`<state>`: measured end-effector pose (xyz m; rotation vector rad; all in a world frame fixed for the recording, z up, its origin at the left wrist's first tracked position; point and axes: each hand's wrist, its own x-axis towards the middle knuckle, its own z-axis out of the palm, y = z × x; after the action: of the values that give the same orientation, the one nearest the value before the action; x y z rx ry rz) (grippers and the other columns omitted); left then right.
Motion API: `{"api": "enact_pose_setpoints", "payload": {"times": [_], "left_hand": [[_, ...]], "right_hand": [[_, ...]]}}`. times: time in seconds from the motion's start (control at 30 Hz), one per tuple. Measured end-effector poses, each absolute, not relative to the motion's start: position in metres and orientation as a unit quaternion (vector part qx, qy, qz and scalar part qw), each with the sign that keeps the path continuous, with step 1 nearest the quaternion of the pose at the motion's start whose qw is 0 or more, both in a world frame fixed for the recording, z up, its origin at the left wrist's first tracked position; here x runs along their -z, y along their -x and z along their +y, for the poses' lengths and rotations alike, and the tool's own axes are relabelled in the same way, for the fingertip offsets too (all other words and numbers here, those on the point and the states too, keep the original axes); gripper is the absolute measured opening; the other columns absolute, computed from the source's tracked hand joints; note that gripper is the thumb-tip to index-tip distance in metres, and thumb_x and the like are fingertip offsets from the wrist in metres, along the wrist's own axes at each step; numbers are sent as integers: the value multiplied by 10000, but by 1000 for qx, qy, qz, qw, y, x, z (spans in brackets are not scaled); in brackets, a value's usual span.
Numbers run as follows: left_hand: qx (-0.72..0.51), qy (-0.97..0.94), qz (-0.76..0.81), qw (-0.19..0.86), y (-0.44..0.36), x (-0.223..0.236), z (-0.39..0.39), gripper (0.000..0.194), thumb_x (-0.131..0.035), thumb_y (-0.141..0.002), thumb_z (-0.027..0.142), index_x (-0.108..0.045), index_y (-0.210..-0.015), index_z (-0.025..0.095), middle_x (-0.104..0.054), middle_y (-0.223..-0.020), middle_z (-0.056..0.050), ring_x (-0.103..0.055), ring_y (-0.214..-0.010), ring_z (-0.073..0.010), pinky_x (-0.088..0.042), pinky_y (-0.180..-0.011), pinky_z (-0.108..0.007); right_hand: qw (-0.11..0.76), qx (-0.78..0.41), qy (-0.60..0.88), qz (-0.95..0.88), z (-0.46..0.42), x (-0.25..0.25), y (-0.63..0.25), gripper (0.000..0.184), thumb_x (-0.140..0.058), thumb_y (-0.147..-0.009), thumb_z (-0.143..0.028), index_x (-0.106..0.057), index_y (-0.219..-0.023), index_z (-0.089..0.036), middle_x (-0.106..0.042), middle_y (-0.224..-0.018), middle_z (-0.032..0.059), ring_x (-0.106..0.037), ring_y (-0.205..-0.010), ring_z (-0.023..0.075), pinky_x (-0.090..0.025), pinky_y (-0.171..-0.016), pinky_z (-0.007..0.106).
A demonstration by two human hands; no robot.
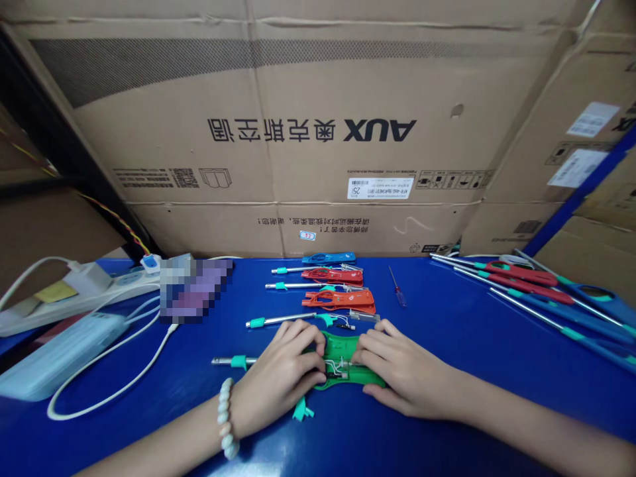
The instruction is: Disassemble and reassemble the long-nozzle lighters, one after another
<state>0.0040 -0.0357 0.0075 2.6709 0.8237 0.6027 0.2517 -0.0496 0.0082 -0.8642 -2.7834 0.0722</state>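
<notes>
A green lighter housing (346,346) lies opened on the blue table, with white wires and a small black part (334,375) inside. My left hand (291,364) has its fingers bent over the left end, pinching near the wires. My right hand (405,371) grips the right end, fingers over the shell and thumb at the lower edge. A metal tube (218,361) with a teal collar extends left from under my left hand. Just below that hand lies a loose teal trigger piece (302,409). What my fingertips press on is partly hidden.
Orange (365,301), red (342,275) and blue (342,258) housings lie behind, with metal tubes alongside. A small screwdriver (399,295) lies right of them. Several long lighters (541,281) are at the right. Cables, a power strip (119,291) and a light-blue box (64,358) occupy the left; cardboard (298,79) stands behind.
</notes>
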Motion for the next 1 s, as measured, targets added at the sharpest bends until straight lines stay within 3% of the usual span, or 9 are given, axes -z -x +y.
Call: {"api": "enact_pose_setpoints", "payload": {"times": [0.47,0.7,0.8,0.9,1.0], "left_hand": [[-203,-920,291,165,-2,-11,-34,87,-534,-880,133,-563,-812,178,-531,-991,-40,-451,-944,-207,-346,-854,-359],[-207,-918,274,199,2,-17,-32,95,-561,-853,153,-610,-783,192,-542,-965,-32,-468,-938,-200,-358,-889,-366],[-199,-924,267,187,3,-16,-32,49,-623,-852,252,-617,-844,204,-549,-983,-34,-478,-948,-209,-360,-898,-377],[-204,-924,278,166,3,-12,-33,212,-673,-828,352,-587,-953,205,-573,-1018,-40,-491,-957,-219,-378,-875,-373],[-201,-925,282,153,2,-10,-33,308,-669,-835,349,-567,-1094,218,-592,-1049,-42,-496,-986,-227,-377,-894,-385]], "right_hand": [[116,-19,287,-951,-49,-7,-251,218,-491,-912,-285,-589,-1028,-129,-582,-908,90,-482,-818,209,-356,-829,385],[108,-19,290,-951,-49,-8,-251,222,-490,-907,-277,-585,-1041,-127,-583,-928,97,-485,-832,215,-357,-843,398],[101,-18,295,-950,-49,-10,-250,217,-493,-908,-282,-585,-1030,-128,-584,-941,101,-483,-833,215,-366,-827,390],[98,-18,297,-950,-50,-11,-250,228,-484,-912,-289,-581,-1039,-126,-581,-947,107,-483,-843,225,-371,-822,394],[93,-15,301,-949,-51,-10,-250,277,-477,-917,-287,-555,-1125,-121,-572,-976,114,-483,-882,240,-368,-836,412]]}}
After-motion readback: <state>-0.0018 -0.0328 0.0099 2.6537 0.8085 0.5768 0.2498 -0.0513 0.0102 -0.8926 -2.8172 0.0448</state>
